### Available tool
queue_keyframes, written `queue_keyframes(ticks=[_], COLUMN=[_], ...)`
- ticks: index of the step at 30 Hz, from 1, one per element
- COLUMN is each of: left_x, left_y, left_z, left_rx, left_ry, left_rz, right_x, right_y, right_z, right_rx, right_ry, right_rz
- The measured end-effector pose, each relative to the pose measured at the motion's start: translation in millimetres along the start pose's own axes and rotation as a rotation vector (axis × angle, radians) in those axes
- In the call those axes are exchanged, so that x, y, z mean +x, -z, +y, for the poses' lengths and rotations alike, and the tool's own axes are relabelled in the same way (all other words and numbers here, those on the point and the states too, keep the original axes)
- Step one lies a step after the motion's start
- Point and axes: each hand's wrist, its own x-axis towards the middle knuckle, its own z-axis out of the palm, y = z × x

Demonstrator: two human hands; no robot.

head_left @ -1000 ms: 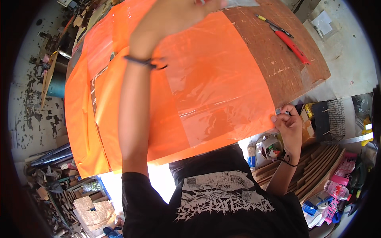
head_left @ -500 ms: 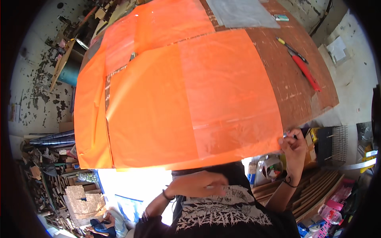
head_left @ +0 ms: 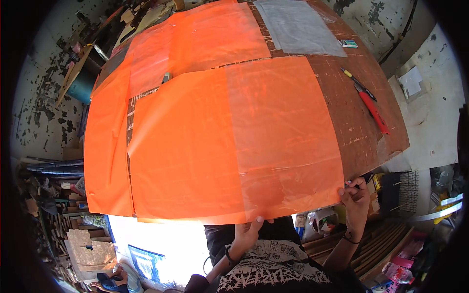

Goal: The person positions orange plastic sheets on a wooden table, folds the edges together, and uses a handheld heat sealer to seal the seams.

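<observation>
A large orange sheet lies on the brown work table, with a clear plastic sheet over its right part. My left hand is at the near edge, thumb on top and fingers mostly hidden below, pinching the layered sheets. At the near right corner is my right hand. Its thumb meets the sheet's edge, and its curled fingers close round a small shiny thing too small to name. Further right on the table lie a red-handled cutter and a yellow-and-black pen-like tool.
More orange sheets cover the table's left and far side. Grey translucent sheets and a small green-and-white box lie at the far right. Wooden strips are stacked below right; scrap wood and cardboard fill the lower left.
My left hand has gone from in front of my shirt up to the sheet's near edge and taken hold there. My right hand stays at the corner. The view has tilted slightly.
</observation>
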Motion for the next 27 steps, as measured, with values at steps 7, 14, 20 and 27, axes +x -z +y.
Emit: queue_keyframes(ticks=[7,14,20,27], left_x=[5.0,17.8,12.7,14.4], left_y=[-5.1,-16.1,-20.0,-11.2], left_z=[5.1,-4.1,-2.6,-10.1], left_rx=[-0.066,0.096,0.095,0.24], left_ry=[-0.114,-0.129,-0.044,0.038], left_rz=[-0.15,-0.231,-0.211,-0.395], right_x=[45.3,184.3,344.9,260.2], right_y=[39.2,18.8,-1.0,-207.4], right_z=[-55.4,-111.6,-133.9,-103.3], right_rx=[-0.441,-0.836,-1.408,-0.93], right_ry=[0.351,0.747,0.751,1.242], right_rz=[0.275,0.192,0.03,-0.654])
